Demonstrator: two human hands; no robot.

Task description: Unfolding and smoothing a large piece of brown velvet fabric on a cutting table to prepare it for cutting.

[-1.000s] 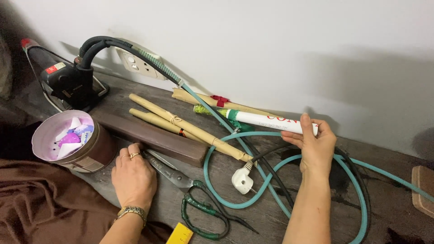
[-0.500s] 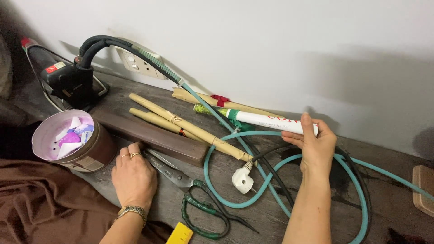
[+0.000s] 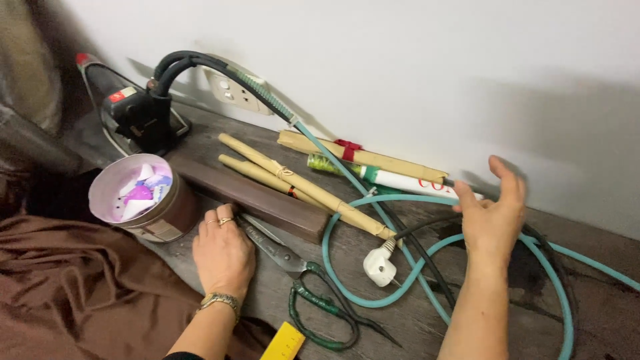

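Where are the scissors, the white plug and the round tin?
scissors (image 3: 319, 308): head view, on the green handle loop.
white plug (image 3: 378, 265): head view, on its body.
round tin (image 3: 175, 212): head view, on its side wall.

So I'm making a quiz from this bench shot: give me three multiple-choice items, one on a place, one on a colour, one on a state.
1. Where do the scissors lie?
A) right of the left hand
B) in the tin
C) on the iron

2. What colour is the hose?
A) red
B) teal
C) yellow

3. How is the right hand?
A) fist
B) open, empty
C) gripping the plug

Key: A, blades beside the knuckles; B, teal loops; B, fingers spread, nothing held.
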